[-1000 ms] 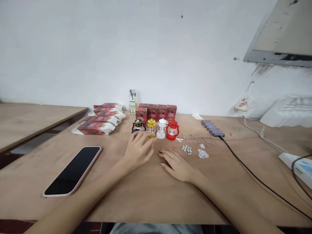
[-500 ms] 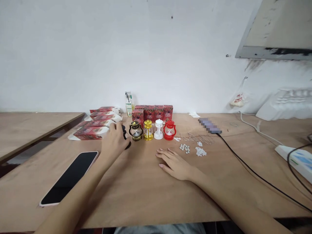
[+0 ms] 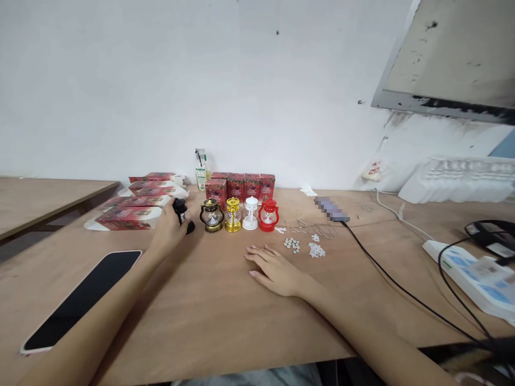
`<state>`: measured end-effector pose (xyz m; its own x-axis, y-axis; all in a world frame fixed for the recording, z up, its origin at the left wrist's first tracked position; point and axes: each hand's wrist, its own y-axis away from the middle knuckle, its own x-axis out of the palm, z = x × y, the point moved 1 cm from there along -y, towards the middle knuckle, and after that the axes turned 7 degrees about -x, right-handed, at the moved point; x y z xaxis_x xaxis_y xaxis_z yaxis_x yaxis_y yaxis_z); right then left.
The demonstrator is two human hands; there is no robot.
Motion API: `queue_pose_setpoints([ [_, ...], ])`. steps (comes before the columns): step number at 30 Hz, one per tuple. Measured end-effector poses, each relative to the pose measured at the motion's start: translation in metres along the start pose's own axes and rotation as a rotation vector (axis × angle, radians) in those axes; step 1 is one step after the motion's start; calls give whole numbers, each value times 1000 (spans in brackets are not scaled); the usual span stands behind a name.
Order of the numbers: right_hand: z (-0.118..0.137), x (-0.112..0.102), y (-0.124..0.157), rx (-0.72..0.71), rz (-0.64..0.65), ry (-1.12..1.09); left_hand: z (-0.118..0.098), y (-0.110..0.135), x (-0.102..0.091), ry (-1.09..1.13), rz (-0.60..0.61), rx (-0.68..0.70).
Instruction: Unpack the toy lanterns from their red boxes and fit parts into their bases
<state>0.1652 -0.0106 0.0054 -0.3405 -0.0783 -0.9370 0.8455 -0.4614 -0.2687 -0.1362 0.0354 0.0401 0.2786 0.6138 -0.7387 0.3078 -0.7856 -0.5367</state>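
Observation:
My left hand [image 3: 171, 229] is closed around a small black object [image 3: 181, 213] just left of a row of toy lanterns. The row holds a black and gold lantern [image 3: 211, 216], a gold lantern [image 3: 233, 215], a white lantern [image 3: 251, 214] and a red lantern [image 3: 268, 216]. My right hand [image 3: 276, 271] lies flat and open on the wooden table [image 3: 225, 321], in front of the lanterns. Small round button cells [image 3: 292, 245] and white bits [image 3: 316, 250] lie just right of my right hand.
Red boxes [image 3: 241, 186] stand behind the lanterns; flattened red cartons [image 3: 134, 209] lie at the left. A black phone [image 3: 78, 297] rests at the near left. A black cable [image 3: 402, 292] crosses the right side toward a white power strip [image 3: 470, 271].
My left hand moved left from the lanterns and now grips the small black object. The view has shifted to the right. My right hand has stayed flat.

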Motion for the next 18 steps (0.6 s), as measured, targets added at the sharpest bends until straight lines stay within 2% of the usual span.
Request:
queue_pose_setpoints([
  [7,0,0,0,-1,2,-9,3,7,19,-14,133,-144],
  [12,-1,0,-1,0,10,-3,1,14,30,-158,275,-103],
  [18,-1,1,0,-3,14,-1,-6,21,20,-304,278,-29],
])
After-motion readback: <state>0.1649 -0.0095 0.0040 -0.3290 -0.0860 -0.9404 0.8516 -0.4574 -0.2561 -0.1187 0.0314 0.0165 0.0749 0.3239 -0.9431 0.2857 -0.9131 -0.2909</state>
